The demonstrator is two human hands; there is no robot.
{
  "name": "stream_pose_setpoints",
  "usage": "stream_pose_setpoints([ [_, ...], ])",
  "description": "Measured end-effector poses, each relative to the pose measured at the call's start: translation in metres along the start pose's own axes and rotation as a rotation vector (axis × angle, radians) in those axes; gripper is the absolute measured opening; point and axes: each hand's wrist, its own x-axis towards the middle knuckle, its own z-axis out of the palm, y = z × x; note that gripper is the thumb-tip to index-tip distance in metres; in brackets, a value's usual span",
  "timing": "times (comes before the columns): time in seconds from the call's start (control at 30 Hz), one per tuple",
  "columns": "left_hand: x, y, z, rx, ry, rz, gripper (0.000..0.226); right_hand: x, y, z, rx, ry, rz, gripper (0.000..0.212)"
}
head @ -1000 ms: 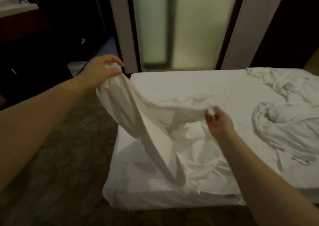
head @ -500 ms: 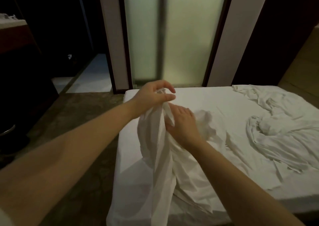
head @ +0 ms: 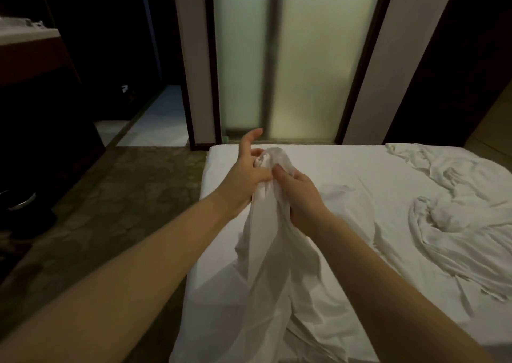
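White thin fabric sheet (head: 267, 252) hangs bunched from both hands above the left part of a white-covered rectangular mattress (head: 346, 174). Its gathered top pokes up between the hands, and its long folds fall onto the near left corner of the bed.

The left hand (head: 245, 181) holds the bunch from the left. Its thumb presses the cloth against the palm and its forefinger sticks up straight and free. The other fingers are partly hidden behind the fabric, so I cannot tell how tightly they curl. The right hand (head: 300, 193) grips from the right, thumb on the near side of the bunch and fingers wrapped round the far side. The two thumbs almost touch.

The mattress's left edge runs just left of the hanging folds, and the cloth spills over it near the bottom of the view. Beyond that edge lies a strip of dark patterned carpet (head: 124, 196), bounded further left by a dark low cabinet (head: 41, 119). The far edge of the bed lies close to a frosted glass sliding door (head: 304, 58).

To the right of the hands, a smooth, flat stretch of mattress separates the held sheet from a crumpled heap of white bed linen (head: 457, 224), which lies well apart near the right edge.
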Motion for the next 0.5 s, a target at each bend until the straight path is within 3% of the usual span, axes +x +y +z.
stream_pose_setpoints([
  [0.07, 0.004, -0.006, 0.019, -0.047, 0.152, 0.012, 0.075, 0.004, 0.006, -0.008, 0.238, 0.002, 0.047, 0.033],
  [0.17, 0.008, -0.018, 0.054, 0.102, 0.4, 0.072, 0.069, 0.011, 0.011, -0.022, 0.566, -0.003, 0.086, 0.037],
  [0.27, 0.018, -0.027, 0.096, 0.124, 0.544, -0.061, 0.056, 0.016, 0.009, -0.047, 0.695, -0.016, 0.14, 0.038],
  [0.4, 0.032, -0.023, 0.143, 0.308, 0.597, -0.084, 0.051, 0.032, 0.003, -0.084, 0.864, -0.072, 0.183, 0.036],
  [0.5, 0.038, -0.019, 0.156, 0.134, 0.575, -0.162, 0.051, 0.044, -0.003, -0.106, 0.883, -0.057, 0.21, 0.043],
])
